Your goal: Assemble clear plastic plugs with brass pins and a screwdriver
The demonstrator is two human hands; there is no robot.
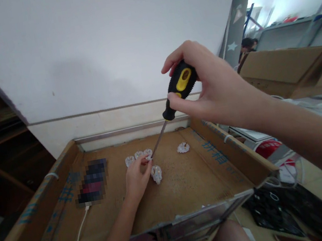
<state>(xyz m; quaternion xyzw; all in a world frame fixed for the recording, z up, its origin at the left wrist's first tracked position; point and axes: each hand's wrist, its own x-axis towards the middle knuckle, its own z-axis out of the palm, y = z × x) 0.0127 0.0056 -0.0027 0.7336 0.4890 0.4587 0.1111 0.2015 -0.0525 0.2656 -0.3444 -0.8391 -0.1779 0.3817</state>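
My right hand (199, 76) grips a black and yellow screwdriver (180, 86) by its handle, the shaft slanting down to the left. Its tip comes down at the fingertips of my left hand (137, 174). The left thumb and fingers are pinched around a small clear part (149, 158), mostly hidden by the fingers. Behind that hand sit several round clear plastic plug pieces (130, 161) with metal bits inside. Another clear plug piece (156, 173) lies just right of my left hand. Farther right is a clear piece (183, 147) with a metal prong.
A cardboard-lined tray (178, 204) with raised sides forms the work surface against a white wall (118, 53). A blurred phone (93, 182) lies at the left, with a white cable (80, 230) running over the front edge. Cardboard boxes (283, 70) stand at the right; a person is partly visible beyond.
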